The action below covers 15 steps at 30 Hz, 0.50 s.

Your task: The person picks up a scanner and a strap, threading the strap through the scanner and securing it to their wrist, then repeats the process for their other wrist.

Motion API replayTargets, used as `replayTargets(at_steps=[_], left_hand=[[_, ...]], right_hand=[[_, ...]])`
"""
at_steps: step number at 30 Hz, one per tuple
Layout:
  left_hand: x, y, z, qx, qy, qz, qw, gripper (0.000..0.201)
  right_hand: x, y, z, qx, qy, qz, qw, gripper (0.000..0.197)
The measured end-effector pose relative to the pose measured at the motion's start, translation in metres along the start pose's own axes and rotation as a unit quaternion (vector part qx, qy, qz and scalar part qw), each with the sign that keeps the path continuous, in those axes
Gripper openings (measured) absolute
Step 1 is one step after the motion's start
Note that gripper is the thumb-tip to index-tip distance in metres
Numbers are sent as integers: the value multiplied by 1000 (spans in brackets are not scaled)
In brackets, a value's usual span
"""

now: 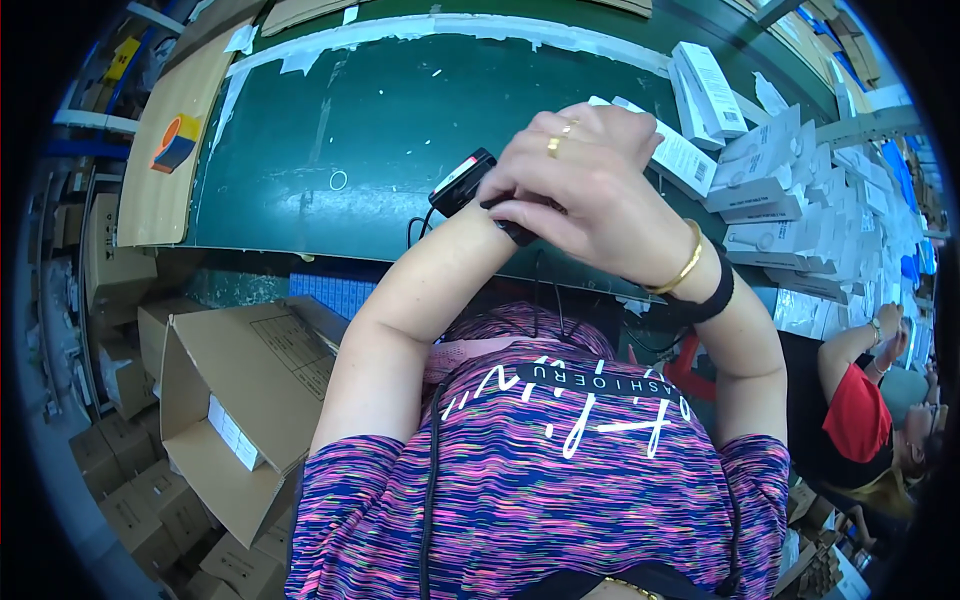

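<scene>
My left forearm reaches up from the lower left, and a small black box (463,183) with a pale, red-edged face sits at its wrist on a dark strap. A thin black cable hangs from the box. My right hand (600,195) crosses over that wrist, its thumb and fingers closed around the strap next to the box. Gold rings show on the fingers, and a gold bangle and black band circle my right wrist. Behind it, my left hand (628,128) is mostly covered, with its fingers hidden. Both hands are above the near part of the green table (330,130).
White slim boxes (770,170) are stacked at the table's right side. A tape roll (176,143) lies on a cardboard sheet (165,205) at the left. Below stands an open carton (245,350) holding a white box. Another person (860,400) works at the right.
</scene>
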<state>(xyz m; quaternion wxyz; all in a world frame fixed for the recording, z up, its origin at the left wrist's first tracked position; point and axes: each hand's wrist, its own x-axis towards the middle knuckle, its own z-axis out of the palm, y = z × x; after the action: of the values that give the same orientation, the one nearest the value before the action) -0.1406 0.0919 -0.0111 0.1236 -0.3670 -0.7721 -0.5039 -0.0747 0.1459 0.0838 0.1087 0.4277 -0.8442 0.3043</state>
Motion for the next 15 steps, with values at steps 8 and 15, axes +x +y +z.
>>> replayTargets(at_steps=[8, 15], left_hand=[[15, 8, -8, -208, -151, -231, 938, 33], [17, 19, -2, -87, -185, -219, 954, 37]], right_hand=[[-27, 1, 23, -110, 95, -132, 981, 40], [-30, 1, 23, -125, 115, -72, 983, 38]])
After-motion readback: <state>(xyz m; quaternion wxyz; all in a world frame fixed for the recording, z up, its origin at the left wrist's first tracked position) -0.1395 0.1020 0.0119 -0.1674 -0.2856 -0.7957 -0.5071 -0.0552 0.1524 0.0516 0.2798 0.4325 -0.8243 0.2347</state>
